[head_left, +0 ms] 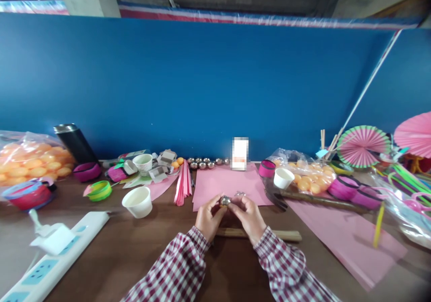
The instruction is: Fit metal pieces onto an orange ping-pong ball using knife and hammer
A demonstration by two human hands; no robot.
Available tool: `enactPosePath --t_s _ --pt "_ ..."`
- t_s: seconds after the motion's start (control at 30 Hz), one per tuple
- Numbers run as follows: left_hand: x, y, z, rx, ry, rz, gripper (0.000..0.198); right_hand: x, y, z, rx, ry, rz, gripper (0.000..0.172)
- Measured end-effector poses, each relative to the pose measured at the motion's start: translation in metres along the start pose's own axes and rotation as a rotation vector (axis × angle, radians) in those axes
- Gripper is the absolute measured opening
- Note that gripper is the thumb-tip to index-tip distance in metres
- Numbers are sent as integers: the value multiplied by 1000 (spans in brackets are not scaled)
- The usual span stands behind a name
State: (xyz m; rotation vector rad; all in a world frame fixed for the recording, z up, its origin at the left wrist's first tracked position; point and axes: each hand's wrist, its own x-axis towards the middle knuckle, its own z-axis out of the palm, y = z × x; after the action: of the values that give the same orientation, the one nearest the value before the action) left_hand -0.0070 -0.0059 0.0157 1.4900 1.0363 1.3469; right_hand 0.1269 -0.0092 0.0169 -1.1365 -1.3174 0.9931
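A small shiny silver ball [225, 200] is held up between my two hands, over the near edge of a pink paper sheet [218, 183]. The thumb and fingers of my left hand [209, 216] close on its left side. My right hand [249, 217] pinches at its right side, the thumb against the ball. Just beyond my right fingertips lie small silvery bits [239, 193], too small to name. Under my wrists a wooden stick [283, 235] lies across the table. Several more silver balls [206, 163] stand in rows behind the paper.
On the left are a white bowl [137, 202], a power strip [70, 252], pink paper strips [182, 183] and a black flask [76, 142]. To the right lie a white cup [283, 178], bagged orange balls [313, 180], a dark rod [323, 200] and another pink sheet [353, 239].
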Motion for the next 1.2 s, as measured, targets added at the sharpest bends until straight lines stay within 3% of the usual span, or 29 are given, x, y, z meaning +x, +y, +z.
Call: enactPosePath --t_s 0.17,0.6,0.97,1.1,1.2 --pt "2 0 -1 -98 -39 -12 40 -2 -7 1 5 -19 -117 26" --pt "1 6 -3 -126 -29 1 31 -11 -21 6 -127 -58 -222 29" --pt "0 13 -2 -208 -60 -49 34 -11 -24 7 -245 -45 -299 30" --pt "7 10 -10 -218 54 -25 36 -12 -27 -3 -545 -101 -338 23" --pt "17 7 -23 -272 203 -62 43 -15 -31 -16 -919 -302 -257 24"
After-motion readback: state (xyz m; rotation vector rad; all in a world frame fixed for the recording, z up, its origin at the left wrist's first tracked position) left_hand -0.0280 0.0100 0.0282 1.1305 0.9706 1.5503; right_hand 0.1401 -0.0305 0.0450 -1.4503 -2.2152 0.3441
